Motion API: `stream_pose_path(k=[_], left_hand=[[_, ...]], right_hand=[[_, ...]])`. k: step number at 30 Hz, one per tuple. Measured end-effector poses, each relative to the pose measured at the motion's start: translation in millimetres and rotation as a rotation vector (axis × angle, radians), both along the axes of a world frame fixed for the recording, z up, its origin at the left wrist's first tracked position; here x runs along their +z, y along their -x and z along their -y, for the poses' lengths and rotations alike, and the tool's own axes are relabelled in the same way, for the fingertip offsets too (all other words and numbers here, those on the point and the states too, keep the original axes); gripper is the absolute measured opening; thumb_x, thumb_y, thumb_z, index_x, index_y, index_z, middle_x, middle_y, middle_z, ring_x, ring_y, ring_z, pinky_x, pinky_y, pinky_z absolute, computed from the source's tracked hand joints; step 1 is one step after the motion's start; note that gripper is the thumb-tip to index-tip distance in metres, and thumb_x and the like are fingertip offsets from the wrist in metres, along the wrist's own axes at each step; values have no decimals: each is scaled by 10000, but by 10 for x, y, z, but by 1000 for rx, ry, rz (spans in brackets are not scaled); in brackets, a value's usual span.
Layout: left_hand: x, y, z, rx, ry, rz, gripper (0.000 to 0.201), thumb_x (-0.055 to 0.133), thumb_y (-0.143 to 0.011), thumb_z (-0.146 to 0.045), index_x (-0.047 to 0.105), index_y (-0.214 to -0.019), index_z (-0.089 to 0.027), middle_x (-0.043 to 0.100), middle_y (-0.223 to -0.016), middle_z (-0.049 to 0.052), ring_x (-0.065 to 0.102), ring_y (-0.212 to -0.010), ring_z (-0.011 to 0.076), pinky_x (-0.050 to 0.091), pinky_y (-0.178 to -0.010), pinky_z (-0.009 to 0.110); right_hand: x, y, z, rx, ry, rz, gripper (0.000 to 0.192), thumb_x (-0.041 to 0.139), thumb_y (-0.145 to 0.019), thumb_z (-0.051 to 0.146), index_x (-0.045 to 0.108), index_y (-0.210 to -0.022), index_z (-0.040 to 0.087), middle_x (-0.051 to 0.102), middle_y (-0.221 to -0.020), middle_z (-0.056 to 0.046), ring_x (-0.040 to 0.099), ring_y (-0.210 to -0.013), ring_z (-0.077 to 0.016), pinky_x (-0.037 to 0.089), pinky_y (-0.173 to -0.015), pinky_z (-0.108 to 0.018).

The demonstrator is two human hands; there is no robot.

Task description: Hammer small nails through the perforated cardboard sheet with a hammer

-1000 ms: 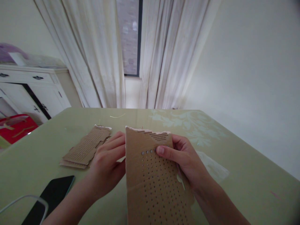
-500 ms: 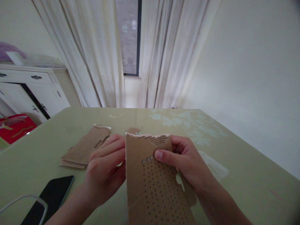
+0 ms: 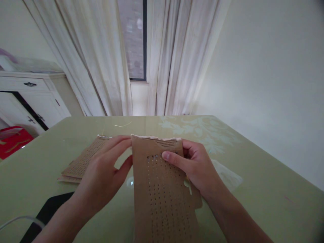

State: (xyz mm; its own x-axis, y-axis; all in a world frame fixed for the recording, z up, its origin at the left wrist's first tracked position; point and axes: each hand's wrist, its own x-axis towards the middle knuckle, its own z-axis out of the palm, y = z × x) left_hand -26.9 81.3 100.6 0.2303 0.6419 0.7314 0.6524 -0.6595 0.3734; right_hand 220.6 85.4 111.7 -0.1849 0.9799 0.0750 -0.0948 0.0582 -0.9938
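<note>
A piece of brown cardboard (image 3: 162,206) with rows of small punched holes stands before me, its top edge torn and the inner corrugation showing at the upper right. My right hand (image 3: 196,162) pinches its upper right side, thumb flat on the front and fingers behind. Beside the left edge is my left hand (image 3: 103,168), fingers stretched and thumb spread apart from them. Its fingertips meet the edge or pass behind it, so their tips are hidden. Partly covered by that hand, more perforated cardboard pieces (image 3: 83,158) lie stacked on the table.
A dark flat device (image 3: 48,209) with a white cable (image 3: 22,218) lies at the lower left of the glossy green table (image 3: 253,209). Clear plastic film (image 3: 226,175) rests right of my hands. Beyond are a white cabinet (image 3: 37,98), a red bag (image 3: 15,141) and curtains (image 3: 96,60).
My left fingers have straightened and the thumb has spread from them, opening a gap. The cardboard sits slightly higher and further left in view. My right hand keeps its pinch.
</note>
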Motion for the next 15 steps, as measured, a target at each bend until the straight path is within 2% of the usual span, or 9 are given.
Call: stream_pose_path(k=[2,3,4,6,8,10,12,14,15], left_hand=[[39,8,50,137,-58,83,298,620,-1053,-216,688,-1337,-275,731,-1244,52,700,-1090,239,543,-995,387],[55,2,85,151,-105,85,304,634,-1061,-233,679,-1359,-277,725,-1243,49,695,-1081,229,537,-1004,375],[64,-9,116,123,-148,49,317,662,-1058,-233,676,-1371,-279,725,-1234,45,690,-1083,222,533,-1011,363],[46,-40,155,-20,-185,-101,338,707,-1034,-171,693,-1358,-266,735,-1199,43,688,-1083,213,538,-1005,342],[-17,-62,174,-131,-204,-209,313,681,-1028,-89,722,-1309,-220,753,-1154,57,694,-1054,210,560,-977,337],[-91,-60,222,-146,-258,-255,321,619,-1041,-67,728,-1315,-194,777,-1157,80,710,-1064,234,589,-989,376],[-127,-35,338,-129,-314,-297,388,574,-1058,-128,707,-1411,-217,802,-1206,93,730,-1120,285,615,-1024,442],[-96,2,488,-134,-271,-302,473,558,-1054,-199,673,-1504,-290,820,-1230,83,746,-1140,333,643,-1009,496],[-58,25,546,-144,-197,-268,495,578,-1044,-226,667,-1517,-345,827,-1212,69,757,-1108,345,662,-967,505]], right_hand=[[2,-11,-7,-42,-53,38,257,940,-811,400,855,-956,206,843,-925,-53,734,-760,-179,567,-648,-262],[8,-13,1,-54,-75,55,240,927,-826,394,854,-960,209,844,-929,-51,737,-766,-184,569,-649,-267],[18,-11,16,-58,-92,71,229,917,-837,387,854,-970,212,845,-933,-49,738,-773,-190,571,-650,-272],[48,-2,65,-39,-115,104,220,904,-847,371,852,-995,216,846,-946,-47,741,-792,-204,574,-660,-283],[80,10,123,-23,-141,146,212,889,-858,366,844,-1000,215,842,-949,-44,741,-812,-216,574,-677,-295],[99,16,169,-31,-176,210,206,866,-878,382,832,-990,212,830,-923,-39,731,-803,-221,561,-667,-299],[90,12,181,-88,-220,323,212,846,-896,418,814,-926,211,796,-835,-30,692,-737,-207,518,-610,-288],[53,-3,150,-210,-284,458,235,848,-893,426,775,-815,216,730,-713,-13,620,-654,-184,453,-553,-277],[29,-15,123,-266,-311,503,250,853,-888,419,753,-775,221,700,-675,-7,592,-631,-177,432,-541,-276]])
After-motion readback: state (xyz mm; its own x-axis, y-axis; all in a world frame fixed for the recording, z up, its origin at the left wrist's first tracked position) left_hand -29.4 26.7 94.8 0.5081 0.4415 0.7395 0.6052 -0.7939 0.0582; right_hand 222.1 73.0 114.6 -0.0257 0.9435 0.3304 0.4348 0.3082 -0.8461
